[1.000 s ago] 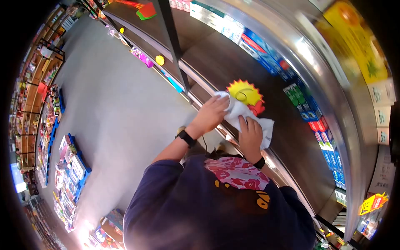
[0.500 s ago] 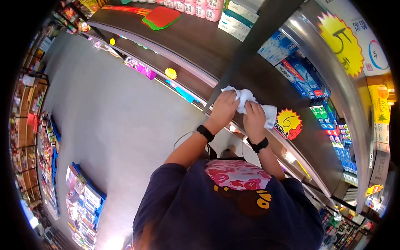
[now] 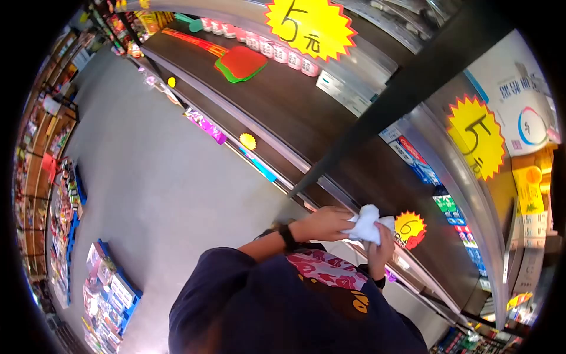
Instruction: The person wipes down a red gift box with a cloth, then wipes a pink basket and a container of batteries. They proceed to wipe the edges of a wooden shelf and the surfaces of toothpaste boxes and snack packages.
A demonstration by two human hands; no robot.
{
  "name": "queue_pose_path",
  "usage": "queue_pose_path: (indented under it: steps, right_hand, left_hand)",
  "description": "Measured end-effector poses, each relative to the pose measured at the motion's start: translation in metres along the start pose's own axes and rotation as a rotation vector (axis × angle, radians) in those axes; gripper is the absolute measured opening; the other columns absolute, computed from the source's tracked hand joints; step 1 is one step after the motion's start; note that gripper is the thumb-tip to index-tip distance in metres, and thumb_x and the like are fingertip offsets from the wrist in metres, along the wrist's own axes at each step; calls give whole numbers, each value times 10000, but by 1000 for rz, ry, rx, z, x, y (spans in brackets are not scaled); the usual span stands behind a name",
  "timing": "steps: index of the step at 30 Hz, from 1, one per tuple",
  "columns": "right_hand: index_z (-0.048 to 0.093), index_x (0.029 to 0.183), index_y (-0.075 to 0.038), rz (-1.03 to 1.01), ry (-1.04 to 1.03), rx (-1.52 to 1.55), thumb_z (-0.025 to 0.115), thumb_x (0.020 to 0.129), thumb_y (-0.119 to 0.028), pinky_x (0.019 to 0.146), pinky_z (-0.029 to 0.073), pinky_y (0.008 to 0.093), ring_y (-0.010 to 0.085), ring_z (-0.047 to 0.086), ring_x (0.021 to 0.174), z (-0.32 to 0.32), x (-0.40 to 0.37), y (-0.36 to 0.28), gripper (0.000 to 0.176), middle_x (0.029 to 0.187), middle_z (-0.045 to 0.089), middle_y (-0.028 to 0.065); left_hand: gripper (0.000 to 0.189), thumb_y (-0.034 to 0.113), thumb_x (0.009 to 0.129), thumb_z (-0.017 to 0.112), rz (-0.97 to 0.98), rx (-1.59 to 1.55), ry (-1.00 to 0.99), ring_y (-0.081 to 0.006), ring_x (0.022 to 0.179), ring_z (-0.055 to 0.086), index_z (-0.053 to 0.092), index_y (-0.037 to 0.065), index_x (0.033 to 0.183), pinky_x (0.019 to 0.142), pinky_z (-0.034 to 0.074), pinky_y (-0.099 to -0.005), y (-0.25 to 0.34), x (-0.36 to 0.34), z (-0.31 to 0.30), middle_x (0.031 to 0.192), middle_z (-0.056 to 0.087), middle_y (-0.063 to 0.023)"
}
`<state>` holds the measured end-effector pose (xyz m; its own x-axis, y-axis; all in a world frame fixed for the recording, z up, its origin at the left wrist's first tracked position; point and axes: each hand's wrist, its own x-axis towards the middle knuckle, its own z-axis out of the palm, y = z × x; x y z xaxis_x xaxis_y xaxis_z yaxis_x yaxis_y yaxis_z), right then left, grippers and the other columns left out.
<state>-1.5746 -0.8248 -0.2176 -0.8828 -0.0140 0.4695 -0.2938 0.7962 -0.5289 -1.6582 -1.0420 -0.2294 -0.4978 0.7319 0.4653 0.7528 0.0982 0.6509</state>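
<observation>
A crumpled white cloth, perhaps a tissue, is bunched up between my two hands at the front edge of a dark shelf. My left hand closes on its left side, fingers pointing right. On the lower right side, my right hand pinches it, with the fingertips partly covered by the folds. Just right of the cloth, a yellow starburst price tag marked 6 sits on the shelf edge. Both wrists wear black bands.
A dark upright post crosses the shelving beside my hands. Toothpaste boxes line the shelf's back. Farther left lie red and green fly swatters and pink-white containers. Above is a metal shelf edge. Goods in blue crates stand on the floor.
My hands and the cloth have come down and closer to my body, and the cloth is more bunched. The view has shifted, showing more of the upper shelf edge with its price tag.
</observation>
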Motion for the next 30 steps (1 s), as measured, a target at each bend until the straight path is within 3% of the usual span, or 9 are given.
queue_pose_path:
  steps: [5,7,9,11,12,14,17,24,30]
  right_hand:
    - [614,1188,-2,-316,12,82,562,698,102,963,460,443,426,551,1166,75,36,-48,503,1293,527,284]
    - [575,1233,23,-422,-97,38,538,761,91,1015,424,461,421,505,1225,105,69,-79,478,1352,473,276]
    - [531,1278,40,-414,-129,-77,506,822,62,1054,389,473,418,444,1288,148,98,-96,458,1391,438,261]
    - [523,1255,57,-380,-128,-194,507,847,0,1055,384,462,396,454,1272,197,114,-99,412,1364,464,238]
    - [538,1204,50,-357,-124,-302,526,838,-36,1020,403,453,380,487,1211,221,119,-98,377,1302,498,223]
    - [557,1048,13,-262,-78,-394,572,795,-120,881,441,430,329,538,1001,253,134,-109,287,1099,560,170]
    - [557,1025,-4,-186,-57,-503,588,771,-131,825,434,417,308,524,946,286,154,-124,286,1022,562,136]
    - [542,914,-41,-389,-163,-545,630,749,-205,754,447,409,280,532,905,390,246,-202,248,940,557,108]
    - [548,961,-55,-344,-157,-535,667,764,-254,788,442,389,271,531,915,448,281,-237,305,941,553,92]
  left_hand:
    - [318,136,685,736,19,312,362,-395,1169,539,609,28,956,993,446,-479,-5,-53,-84,1209,573,-200]
    - [344,128,659,738,-165,475,450,-414,1218,497,602,17,955,1014,423,-499,-26,-66,-105,1247,550,-207]
    - [336,118,630,732,-210,512,457,-407,1267,457,613,17,928,1057,381,-499,-57,-72,-132,1284,533,-195]
    - [239,80,637,711,-269,600,453,-395,1302,427,633,13,852,1086,340,-534,-99,-72,-147,1290,547,-186]
    - [233,74,638,683,-215,629,339,-374,1334,393,647,11,859,1109,306,-542,-125,-72,-153,1284,551,-177]
    - [192,97,651,634,-132,638,347,-330,1228,496,656,24,828,1101,338,-464,-166,-79,-156,1171,611,-160]
    - [192,71,619,631,-62,517,420,-325,1068,568,641,21,804,1016,420,-424,-191,-96,-192,1119,620,-176]
    - [239,59,595,637,-111,499,563,-326,1001,577,641,41,834,916,457,-429,-270,-150,-304,1015,622,-143]
    - [287,62,577,651,-159,533,590,-347,1001,575,651,50,864,888,456,-447,-305,-173,-356,1037,623,-158]
